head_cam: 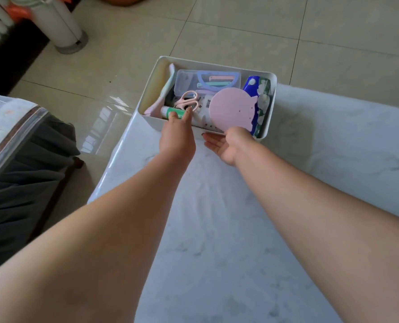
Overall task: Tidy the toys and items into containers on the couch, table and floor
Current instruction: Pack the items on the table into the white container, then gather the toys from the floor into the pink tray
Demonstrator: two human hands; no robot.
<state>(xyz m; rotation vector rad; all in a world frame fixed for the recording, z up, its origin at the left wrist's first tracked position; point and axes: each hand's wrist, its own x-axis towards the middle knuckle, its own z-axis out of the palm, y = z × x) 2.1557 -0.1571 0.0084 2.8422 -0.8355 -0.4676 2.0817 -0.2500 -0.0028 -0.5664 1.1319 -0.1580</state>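
Note:
A white bin (152, 87) stands at the far edge of the marble-patterned table (228, 229). Inside lie a clear case of pastel clips (208, 83), pink scissors (188, 99), a green-and-white tube (168, 110), a blue packet (252, 86) and a round pink disc (232, 108). My left hand (177, 136) reaches over the bin's near wall, thumb and fingertips pinching the tube. My right hand (228, 145) lies palm up at the near wall, fingers straight, with the disc's lower edge resting just above it.
Beige floor tiles (240, 31) lie beyond the table. A white cylindrical appliance (61, 26) stands at the far left by a radiator. A grey-draped piece of furniture (26, 164) sits left of the table.

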